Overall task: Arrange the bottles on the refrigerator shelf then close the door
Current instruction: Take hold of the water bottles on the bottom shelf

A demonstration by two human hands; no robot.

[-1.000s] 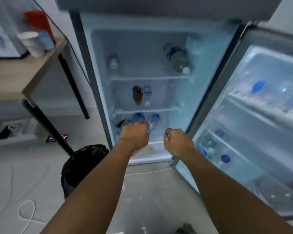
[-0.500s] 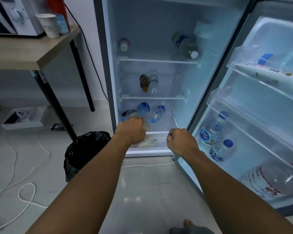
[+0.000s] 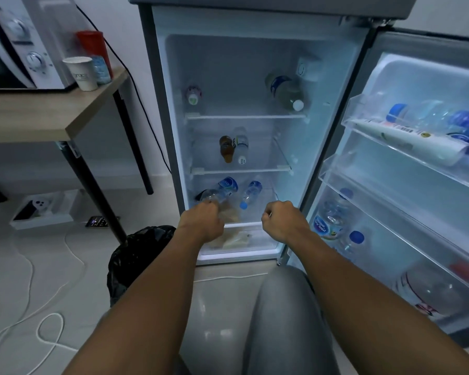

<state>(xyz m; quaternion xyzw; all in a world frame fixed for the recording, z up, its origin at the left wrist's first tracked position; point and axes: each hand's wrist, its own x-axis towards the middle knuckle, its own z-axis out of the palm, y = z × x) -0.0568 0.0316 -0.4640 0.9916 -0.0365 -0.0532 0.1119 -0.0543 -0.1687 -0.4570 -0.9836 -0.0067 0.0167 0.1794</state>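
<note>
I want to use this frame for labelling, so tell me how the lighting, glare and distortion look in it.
Head view: the fridge interior is brightly lit and bluish, the room beside it dimmer; glare off the clear door shelves washes out the bottles behind them; the wide lens bows the table and door edges; both forearms stretch large toward the bottom corners; the floor shows pale reflections.

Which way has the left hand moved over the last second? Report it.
Yes: the left hand edged slightly left, away from the lying bottle's blue cap.

Bottles [image 3: 251, 192] lying on open refrigerator [image 3: 255, 63] shelves
</note>
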